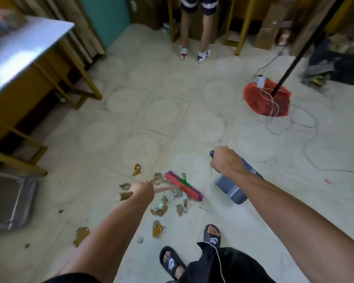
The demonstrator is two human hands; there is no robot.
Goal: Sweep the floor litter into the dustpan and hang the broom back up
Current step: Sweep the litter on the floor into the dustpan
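My left hand (142,190) grips the handle of a broom whose red head (183,187) with purple and green bristles rests on the pale tiled floor. Brown and clear litter scraps (160,209) lie scattered around and below the broom head, with more pieces at the lower left (81,235) and near my feet (157,229). To the right of the broom head, my right hand (226,160) is closed around the dark handle of a grey-blue dustpan (232,189), whose pan sits on the floor a short gap from the bristles.
A metal-topped table (29,50) with yellow legs stands at the left. Another person's legs (194,37) are at the far wall. A red stand base (267,99) with a black pole and white cables sits at right. My sandalled feet (192,252) are below.
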